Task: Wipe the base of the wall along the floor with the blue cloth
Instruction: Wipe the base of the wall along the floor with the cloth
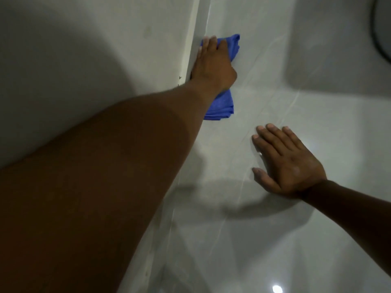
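My left hand (212,64) presses a folded blue cloth (222,102) against the foot of the white wall (193,49), where it meets the glossy pale tiled floor (275,81). The cloth shows above my fingers and below my wrist; its middle is hidden under the hand. My left forearm stretches in from the lower left. My right hand (285,161) lies flat on the floor, fingers spread, palm down, holding nothing, to the right of the cloth and nearer to me.
The grey wall (84,60) fills the left side, partly in shadow. A dark curved object (380,39) shows at the top right corner. A bright light reflection (277,289) sits on the floor at the bottom.
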